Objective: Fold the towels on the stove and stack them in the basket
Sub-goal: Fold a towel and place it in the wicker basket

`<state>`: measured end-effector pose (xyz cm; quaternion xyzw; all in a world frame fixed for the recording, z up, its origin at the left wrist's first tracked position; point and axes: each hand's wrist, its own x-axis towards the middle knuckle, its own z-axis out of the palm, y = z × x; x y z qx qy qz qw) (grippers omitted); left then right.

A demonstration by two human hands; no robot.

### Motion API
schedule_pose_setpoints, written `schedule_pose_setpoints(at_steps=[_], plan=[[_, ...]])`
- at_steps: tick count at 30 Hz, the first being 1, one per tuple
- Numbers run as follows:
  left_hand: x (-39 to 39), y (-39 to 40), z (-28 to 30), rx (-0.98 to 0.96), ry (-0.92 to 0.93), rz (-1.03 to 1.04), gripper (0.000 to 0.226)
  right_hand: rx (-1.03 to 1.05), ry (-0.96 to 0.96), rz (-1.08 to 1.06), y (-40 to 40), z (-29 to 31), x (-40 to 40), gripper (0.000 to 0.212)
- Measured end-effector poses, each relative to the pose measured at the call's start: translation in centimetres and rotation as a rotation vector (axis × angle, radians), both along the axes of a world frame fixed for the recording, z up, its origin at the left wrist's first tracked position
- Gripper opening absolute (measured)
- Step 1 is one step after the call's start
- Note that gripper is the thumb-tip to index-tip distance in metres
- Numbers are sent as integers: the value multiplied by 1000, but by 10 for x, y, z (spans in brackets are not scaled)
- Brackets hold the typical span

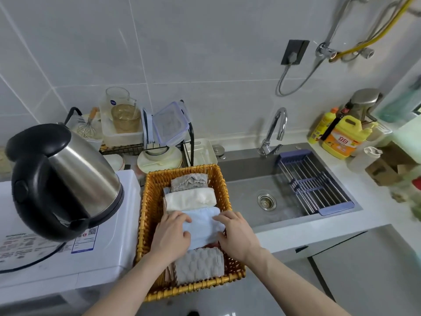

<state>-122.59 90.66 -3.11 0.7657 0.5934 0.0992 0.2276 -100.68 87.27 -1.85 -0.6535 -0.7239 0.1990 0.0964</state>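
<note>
Two bare forearms reaching in from the lower edge, converging over the wicker basket [145,222] set on the surface just left of the sink [241,179]. Left hand [171,233] palm down on the left end of the light blue towel [201,226], fingers nearly straight and pressed flat on the cloth, thumb spread toward the middle; open, nothing gripped. Right hand [237,233] palm down on the right end of the same towel, fingers bent slightly at the knuckles with tips on the cloth; whether curled round the towel's edge or only pressing, hard to tell, though no pinch visible. Wrists level, both hands angled inward toward each other.

Inside the basket, a row of folded towels: a grey one [190,181] farthest away, then a cream towel [190,199], then the light blue one under the hands, then a textured grey towel [199,264] nearest. A sliver of red cloth showing between the blue and the near grey.

To the left, a steel kettle [68,179] on a white appliance [95,258].
</note>
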Motion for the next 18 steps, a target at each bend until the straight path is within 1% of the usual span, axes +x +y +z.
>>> schedule_pose_setpoints(at_steps=[4,8,14,16,18], plan=[[13,-13,24,24,-14,9,31,67,84,-65,-34,18,23,48],[56,-43,54,44,-81,-33,29,118,157,-159,-81,38,67,46],[152,-111,85,110,-179,-210,31,168,277,-345,-178,64,156,48],[179,-130,89,117,-204,-264,31,173,289,-390,-209,73,179,49],[221,-154,94,141,-223,-355,31,181,292,-478,-251,81,209,49]])
